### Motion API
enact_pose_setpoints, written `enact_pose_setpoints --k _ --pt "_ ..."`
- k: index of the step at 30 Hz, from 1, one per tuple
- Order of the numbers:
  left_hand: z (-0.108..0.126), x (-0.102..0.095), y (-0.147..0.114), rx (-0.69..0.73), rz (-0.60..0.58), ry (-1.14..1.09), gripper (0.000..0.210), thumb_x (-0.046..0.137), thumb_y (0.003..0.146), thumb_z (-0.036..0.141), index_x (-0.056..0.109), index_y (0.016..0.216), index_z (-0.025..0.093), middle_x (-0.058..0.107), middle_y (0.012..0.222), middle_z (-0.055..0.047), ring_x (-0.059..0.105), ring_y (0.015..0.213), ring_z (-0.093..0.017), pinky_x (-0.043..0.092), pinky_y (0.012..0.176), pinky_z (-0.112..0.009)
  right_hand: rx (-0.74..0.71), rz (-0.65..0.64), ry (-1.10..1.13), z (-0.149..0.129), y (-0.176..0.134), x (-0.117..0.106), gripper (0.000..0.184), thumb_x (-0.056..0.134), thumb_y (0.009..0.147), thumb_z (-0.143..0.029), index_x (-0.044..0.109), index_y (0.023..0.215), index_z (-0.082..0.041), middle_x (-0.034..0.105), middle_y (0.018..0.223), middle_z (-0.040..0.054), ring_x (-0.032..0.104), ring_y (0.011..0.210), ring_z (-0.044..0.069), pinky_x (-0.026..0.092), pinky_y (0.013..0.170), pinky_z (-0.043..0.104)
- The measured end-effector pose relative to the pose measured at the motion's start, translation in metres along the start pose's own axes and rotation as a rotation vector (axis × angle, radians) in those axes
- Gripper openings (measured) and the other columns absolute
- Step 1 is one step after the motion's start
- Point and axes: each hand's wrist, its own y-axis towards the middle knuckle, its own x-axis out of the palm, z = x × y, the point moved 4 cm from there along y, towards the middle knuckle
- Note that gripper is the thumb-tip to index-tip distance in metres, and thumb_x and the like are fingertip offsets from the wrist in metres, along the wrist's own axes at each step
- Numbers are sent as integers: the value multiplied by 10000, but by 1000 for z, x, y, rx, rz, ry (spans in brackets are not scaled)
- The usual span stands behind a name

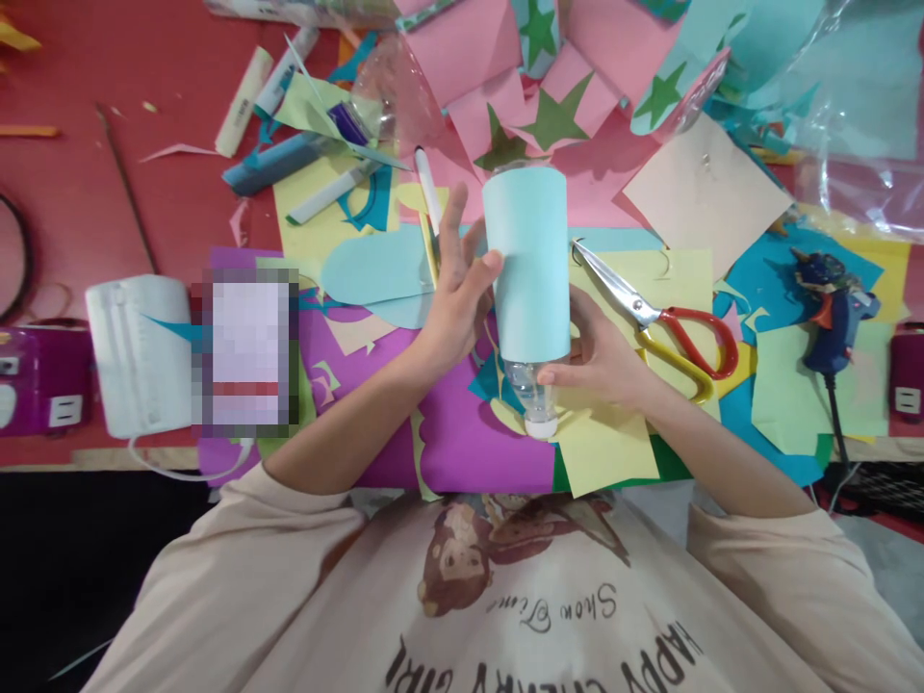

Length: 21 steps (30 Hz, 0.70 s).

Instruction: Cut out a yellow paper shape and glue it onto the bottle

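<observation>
A clear plastic bottle [526, 378] lies in front of me, its white cap [541, 426] pointing toward my body. Light blue paper [532, 269] wraps round most of its length. My left hand [462, 279] touches the wrapped side with the thumb while its other fingers are spread. Around the lower part, near the neck, my right hand [593, 351] is closed, its thumb on the clear plastic and its other fingers partly hidden behind the bottle. Scissors [635, 306] with a red and a yellow handle lie just right of that hand.
A blue glue gun [834, 322] rests at the right. Pink paper pieces with green stars [538, 38] fill the back. Several markers [245, 101] are scattered at the back left. At the left are a white power bank-like box [141, 356] and a blurred-out rectangle [245, 351].
</observation>
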Motion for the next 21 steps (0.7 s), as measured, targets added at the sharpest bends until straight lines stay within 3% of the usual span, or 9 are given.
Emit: enact_pose_setpoints --k 4,9,12,21 --pt "5 1 -1 33 13 84 845 555 774 711 124 1459 468 442 1399 -24 464 1301 -275 510 954 -417 -16 8 -64 2 -4 2 1050 853 589 -425 245 1443 -386 302 1536 55 610 1101 282 615 726 352" --pt "4 1 1 44 -7 66 696 546 807 676 260 1400 451 454 1397 -16 449 1321 -262 507 960 -384 -63 -38 55 -3 -1 4 1010 850 563 -496 279 1379 -326 407 1429 85 530 1197 276 590 828 374" --pt "3 2 2 44 -37 25 621 544 832 629 318 1378 438 458 1405 -8 447 1326 -259 504 967 -387 -70 -67 63 -2 1 4 1037 853 550 -511 269 1384 -317 391 1428 93 497 1231 286 583 849 393" --pt "0 3 1 2 -56 101 939 568 735 746 98 1483 428 468 1399 -54 481 1290 -299 508 938 -412 -4 -141 70 5 0 12 1121 868 586 -369 170 1463 -358 390 1453 94 483 1267 289 574 901 409"
